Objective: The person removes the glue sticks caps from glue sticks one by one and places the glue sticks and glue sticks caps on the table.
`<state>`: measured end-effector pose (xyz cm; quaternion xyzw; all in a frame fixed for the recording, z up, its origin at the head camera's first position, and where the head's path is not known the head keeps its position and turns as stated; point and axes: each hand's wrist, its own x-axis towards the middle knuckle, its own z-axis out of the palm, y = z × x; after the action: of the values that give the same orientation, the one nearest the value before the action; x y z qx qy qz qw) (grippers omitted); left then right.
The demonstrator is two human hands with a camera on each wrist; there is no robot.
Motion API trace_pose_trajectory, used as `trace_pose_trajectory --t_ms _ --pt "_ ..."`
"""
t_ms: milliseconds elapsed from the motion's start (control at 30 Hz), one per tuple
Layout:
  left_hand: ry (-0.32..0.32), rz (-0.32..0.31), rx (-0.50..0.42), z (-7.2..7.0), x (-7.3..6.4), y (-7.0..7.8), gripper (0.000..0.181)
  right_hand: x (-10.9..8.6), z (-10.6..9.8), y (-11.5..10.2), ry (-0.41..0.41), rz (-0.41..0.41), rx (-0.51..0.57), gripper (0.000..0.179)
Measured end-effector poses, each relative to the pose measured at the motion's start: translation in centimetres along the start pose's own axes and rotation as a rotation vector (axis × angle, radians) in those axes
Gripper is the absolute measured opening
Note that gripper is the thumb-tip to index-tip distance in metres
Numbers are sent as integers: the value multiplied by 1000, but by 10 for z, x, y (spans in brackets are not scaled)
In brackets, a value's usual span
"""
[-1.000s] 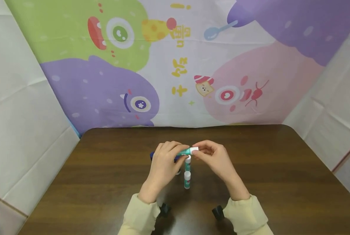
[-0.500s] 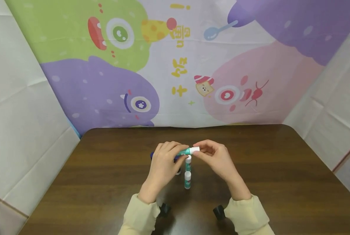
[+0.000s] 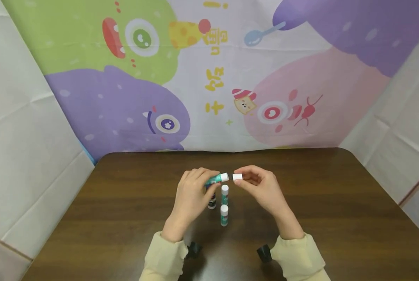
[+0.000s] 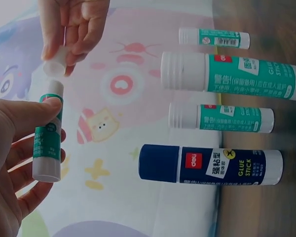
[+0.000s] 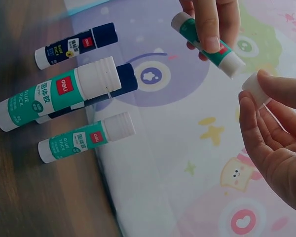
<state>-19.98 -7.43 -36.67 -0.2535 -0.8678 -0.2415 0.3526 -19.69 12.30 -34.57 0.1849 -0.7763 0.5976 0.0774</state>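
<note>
My left hand (image 3: 191,193) grips a green-and-white glue stick (image 4: 48,133) between thumb and fingers, its uncapped white end pointing toward the other hand. Thumb and fingertips of my right hand (image 3: 262,191) pinch a small white cap (image 5: 255,89). A narrow gap separates cap and stick in the head view. Below the hands, green glue sticks with white caps stand upright on the table, the nearest one (image 3: 224,215) in front of another (image 3: 225,195). A navy glue stick (image 3: 212,201) stands beside them, its top hidden behind my left hand.
The left wrist view shows a large green glue stick (image 4: 237,76) among smaller ones. Another navy glue stick (image 5: 76,47) appears in the right wrist view. The brown table (image 3: 125,218) ends at a cartoon-printed cloth (image 3: 216,132). Black wrist mounts (image 3: 264,253) hang by both sleeves.
The white cap has come off the glue stick. My right hand has shifted slightly right with it, while my left hand has moved slightly left, uncovering more of the navy glue stick.
</note>
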Motion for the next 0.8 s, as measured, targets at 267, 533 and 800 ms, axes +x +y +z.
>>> trace_pose_trajectory --t_ms 267,533,800 --pt "56 -16 -15 -3 0 -9 26 3 -1 15 27 9 -27 22" --pt "84 -74 -17 -1 0 -19 23 6 -3 20 38 1 -32 23" --pt "126 -124 -34 0 1 -28 23 7 -9 27 38 -11 -61 24"
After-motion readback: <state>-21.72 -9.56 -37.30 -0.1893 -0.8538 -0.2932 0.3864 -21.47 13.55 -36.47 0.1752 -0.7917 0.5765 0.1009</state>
